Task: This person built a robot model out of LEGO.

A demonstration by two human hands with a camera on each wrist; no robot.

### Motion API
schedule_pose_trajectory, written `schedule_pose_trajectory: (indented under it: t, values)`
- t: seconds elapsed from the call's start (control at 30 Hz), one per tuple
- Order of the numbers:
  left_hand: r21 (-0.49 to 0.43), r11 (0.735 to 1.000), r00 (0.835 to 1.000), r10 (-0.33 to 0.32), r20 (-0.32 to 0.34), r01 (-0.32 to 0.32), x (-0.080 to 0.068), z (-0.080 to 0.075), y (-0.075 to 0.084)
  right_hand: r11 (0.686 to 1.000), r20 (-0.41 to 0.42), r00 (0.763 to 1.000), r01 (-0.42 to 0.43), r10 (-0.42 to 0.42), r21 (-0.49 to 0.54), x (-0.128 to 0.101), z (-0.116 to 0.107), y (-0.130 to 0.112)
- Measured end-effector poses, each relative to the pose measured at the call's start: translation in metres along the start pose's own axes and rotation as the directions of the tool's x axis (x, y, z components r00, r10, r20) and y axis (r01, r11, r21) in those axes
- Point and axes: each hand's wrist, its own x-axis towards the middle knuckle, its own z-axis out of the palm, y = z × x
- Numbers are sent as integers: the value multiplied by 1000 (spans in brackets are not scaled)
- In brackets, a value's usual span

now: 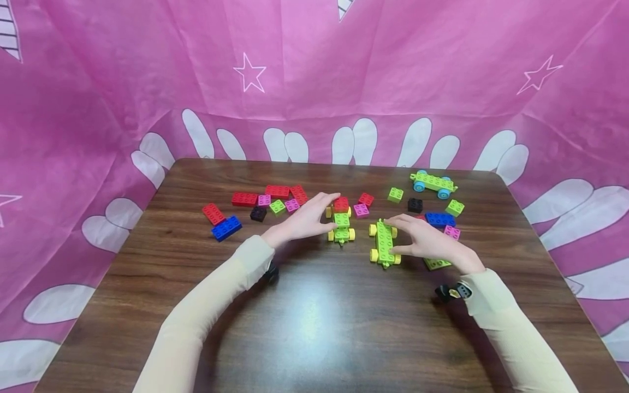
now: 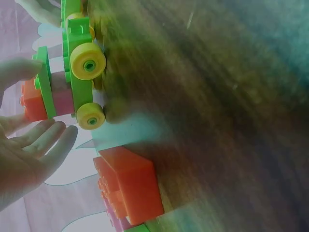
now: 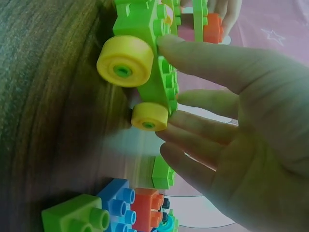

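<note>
Loosely, with fingers uncurled, the left hand (image 1: 306, 216) flanks a stacked toy car (image 1: 341, 220) and the right hand (image 1: 426, 238) touches a flat car (image 1: 384, 240) beside it on the table (image 1: 314, 333); a stray nudge could roll either.

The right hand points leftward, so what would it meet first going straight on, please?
The right hand would most likely meet the green base with yellow wheels first; it may be touching it already, though depth is unclear.
</note>
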Motion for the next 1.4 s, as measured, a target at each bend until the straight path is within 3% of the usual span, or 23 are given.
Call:
schedule_pose_trajectory:
  t: [0.67,0.93,1.4]
  values:
    - [68,994,996,-86,-22,87,21,-11,-4,1000,-29,999,18,-18,2,1,4,-2]
    - [103,989,992,-104,-66,111,26,-12,-2,1000,-32,999,30,-30,7,1,8,-4]
    - [257,958,988,-103,-117,130,34,-15,-1,1000,-56,998,4,-2,24,-2,12,-13]
